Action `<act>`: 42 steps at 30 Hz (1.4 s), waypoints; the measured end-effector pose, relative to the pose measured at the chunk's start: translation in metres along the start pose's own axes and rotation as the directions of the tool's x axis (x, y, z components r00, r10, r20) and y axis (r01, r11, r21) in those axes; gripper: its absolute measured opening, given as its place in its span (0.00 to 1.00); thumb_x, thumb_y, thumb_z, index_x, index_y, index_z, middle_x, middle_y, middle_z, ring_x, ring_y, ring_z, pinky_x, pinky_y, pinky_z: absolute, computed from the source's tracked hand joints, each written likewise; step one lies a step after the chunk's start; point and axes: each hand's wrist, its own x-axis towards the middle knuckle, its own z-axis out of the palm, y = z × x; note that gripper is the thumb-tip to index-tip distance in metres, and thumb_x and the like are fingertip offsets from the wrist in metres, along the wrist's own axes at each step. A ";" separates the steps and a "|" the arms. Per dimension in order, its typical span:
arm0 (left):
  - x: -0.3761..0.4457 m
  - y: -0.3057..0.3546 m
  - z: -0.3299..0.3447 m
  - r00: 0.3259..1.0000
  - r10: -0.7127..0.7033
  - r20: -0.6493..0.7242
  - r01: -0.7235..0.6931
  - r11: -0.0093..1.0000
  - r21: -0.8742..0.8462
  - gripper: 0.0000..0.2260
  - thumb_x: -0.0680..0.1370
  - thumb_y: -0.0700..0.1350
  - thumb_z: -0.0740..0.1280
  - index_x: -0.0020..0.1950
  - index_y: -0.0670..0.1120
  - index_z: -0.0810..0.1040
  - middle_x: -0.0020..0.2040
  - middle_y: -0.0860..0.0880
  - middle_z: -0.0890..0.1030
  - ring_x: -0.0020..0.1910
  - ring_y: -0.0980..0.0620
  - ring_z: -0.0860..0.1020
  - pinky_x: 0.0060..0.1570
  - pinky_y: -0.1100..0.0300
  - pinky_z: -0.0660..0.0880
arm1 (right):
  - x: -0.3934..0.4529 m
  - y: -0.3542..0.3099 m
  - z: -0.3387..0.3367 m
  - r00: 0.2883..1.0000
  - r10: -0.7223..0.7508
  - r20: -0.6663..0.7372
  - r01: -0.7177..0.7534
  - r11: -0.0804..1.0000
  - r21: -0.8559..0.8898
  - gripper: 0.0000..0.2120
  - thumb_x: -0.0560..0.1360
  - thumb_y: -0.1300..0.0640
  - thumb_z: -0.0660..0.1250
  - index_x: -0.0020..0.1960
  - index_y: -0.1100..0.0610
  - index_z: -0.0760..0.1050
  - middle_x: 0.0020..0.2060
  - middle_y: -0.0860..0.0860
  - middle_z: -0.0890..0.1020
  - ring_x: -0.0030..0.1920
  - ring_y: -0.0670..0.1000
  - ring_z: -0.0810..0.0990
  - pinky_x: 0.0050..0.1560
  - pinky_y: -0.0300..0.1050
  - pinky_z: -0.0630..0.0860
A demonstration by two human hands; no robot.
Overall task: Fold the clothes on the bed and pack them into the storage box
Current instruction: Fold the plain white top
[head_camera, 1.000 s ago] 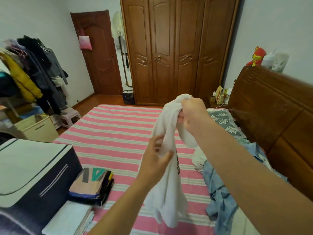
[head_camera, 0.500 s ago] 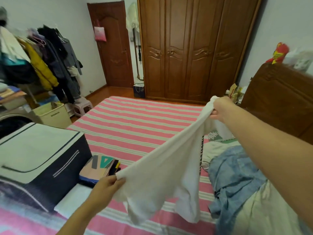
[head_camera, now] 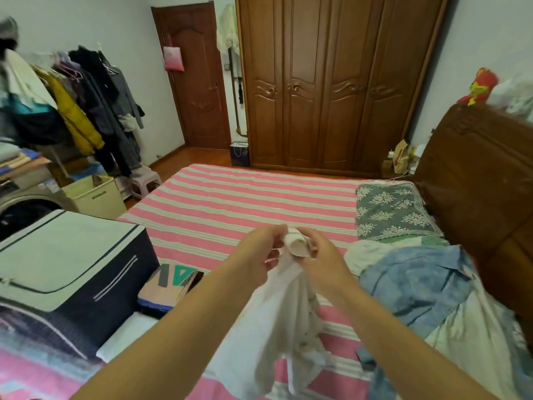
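Observation:
A white garment (head_camera: 284, 319) hangs in front of me over the pink striped bed (head_camera: 236, 203). My left hand (head_camera: 261, 255) and my right hand (head_camera: 320, 259) meet at its top edge and both pinch the bunched fabric. The rest of the garment droops down to the sheet. The storage box (head_camera: 66, 272), dark blue with a pale closed lid, stands on the bed at the left. A blue denim garment (head_camera: 415, 287) and pale clothes (head_camera: 473, 342) lie in a heap on the right.
Folded clothes (head_camera: 170, 284) and a white folded piece (head_camera: 127, 336) lie beside the box. A floral pillow (head_camera: 392, 212) and the wooden headboard (head_camera: 476, 180) are on the right. A wardrobe (head_camera: 326, 82) stands beyond the bed, and a clothes rack (head_camera: 75, 105) is at the left.
My hands held the white garment stretched wide apart half a second ago. They have come together in the middle, and the garment now hangs bunched below them.

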 end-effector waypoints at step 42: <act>-0.029 0.016 0.024 0.919 0.253 0.303 -0.373 0.807 0.458 0.22 0.79 0.67 0.62 0.65 0.53 0.73 0.57 0.50 0.80 0.51 0.50 0.83 0.51 0.53 0.82 | 0.042 -0.093 -0.072 0.931 -0.365 0.025 0.306 0.739 -0.600 0.11 0.83 0.54 0.62 0.52 0.51 0.84 0.43 0.45 0.83 0.46 0.47 0.79 0.39 0.33 0.67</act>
